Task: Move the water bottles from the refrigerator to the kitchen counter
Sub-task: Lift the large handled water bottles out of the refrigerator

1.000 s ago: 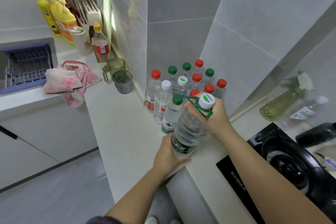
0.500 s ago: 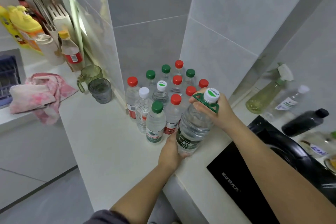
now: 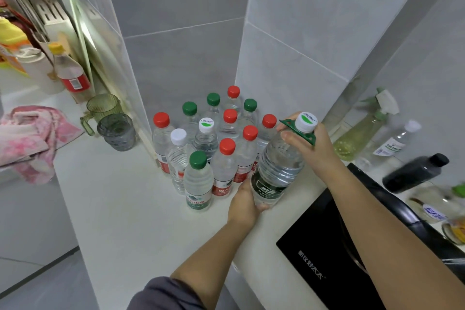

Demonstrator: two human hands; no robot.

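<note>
White counter (image 3: pixel 120 196) met grey tile at mid-frame, and just right of centre the large water bottle (image 3: pixel 276 166) hung tilted, base low over the counter's front edge. The left hand (image 3: pixel 245 202) cupped its base; the right hand (image 3: pixel 309 143) clasped the neck by the green carry handle (image 3: pixel 288 124). Within a second it had drifted right, clear of the green-capped front bottle (image 3: pixel 198 178), so setting down seemed close (it was not yet standing). It was clear, ribbed and full-looking, with a dark green label and a white cap (image 3: pixel 305 122). The cluster of small bottles (image 3: pixel 227 133) stood beside it, the black hob (image 3: pixel 314 246) lower right.
</note>
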